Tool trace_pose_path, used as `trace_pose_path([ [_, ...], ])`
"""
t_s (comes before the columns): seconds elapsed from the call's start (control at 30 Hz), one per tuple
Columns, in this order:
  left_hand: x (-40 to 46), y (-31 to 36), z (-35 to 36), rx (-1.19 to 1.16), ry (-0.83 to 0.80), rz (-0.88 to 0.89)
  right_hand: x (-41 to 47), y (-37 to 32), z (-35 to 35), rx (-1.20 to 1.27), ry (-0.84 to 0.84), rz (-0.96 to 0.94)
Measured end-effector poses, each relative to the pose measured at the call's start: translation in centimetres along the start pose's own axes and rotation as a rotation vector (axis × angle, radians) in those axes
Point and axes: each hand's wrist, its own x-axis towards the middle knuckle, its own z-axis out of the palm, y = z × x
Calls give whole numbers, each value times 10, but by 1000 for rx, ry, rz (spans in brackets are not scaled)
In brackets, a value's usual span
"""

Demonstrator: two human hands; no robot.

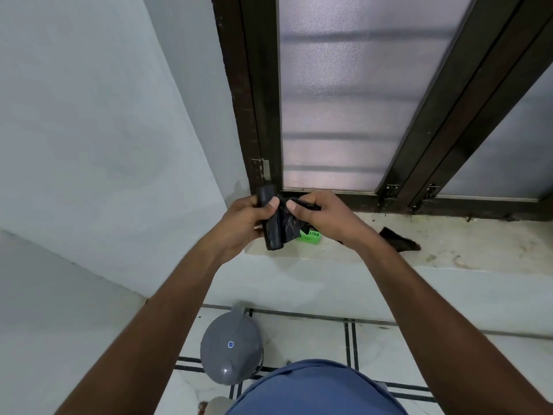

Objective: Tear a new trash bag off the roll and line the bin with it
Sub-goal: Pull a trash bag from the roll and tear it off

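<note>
Green pack (pixel 309 236) on sill (pixel 449 250): "BEC" legible. Black glossy roll (pixel 270 226) clasped in left hand (pixel 247 218); right hand (pixel 321 215) pinches bag (pixel 288 226). Grey bin (pixel 230 348) lidded.

Glossy black plastic roll (pixel 273 227), smooth grey plastic bin (pixel 230 347) lid, dark wooden frame (pixel 254 85), frosted glass (pixel 344 100).

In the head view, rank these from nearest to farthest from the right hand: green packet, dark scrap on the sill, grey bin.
1. Green packet: on the sill, just beneath the right hand.
2. Dark scrap: on the sill, off to the right.
3. Grey bin: down on the floor, lower left.
</note>
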Motion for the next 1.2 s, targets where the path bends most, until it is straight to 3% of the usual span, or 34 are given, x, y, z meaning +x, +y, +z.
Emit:
trace_pose_path([
  [0.2, 9, -5, 9, 123, 126, 147, 4, 12, 20, 155, 192, 29],
  [0.53, 7, 3, 18, 455, 274, 284, 1, -5, 36, -602, 375, -4],
  [1.0, -1, -5, 28, 541, 362, 269, 4, -7, 60, -778, 418, 11],
  [1.1, -16, 8, 26, 439, 394, 329, 6, 35, 28, -815, 432, 269],
  [1.17, -23, 31, 12, 404, 357, 418, -5, 66, -3, -645, 527, 402],
  [1.2, -20, 39, 5, 418, 337, 443, -6, 70, -11, -546, 547, 379],
])
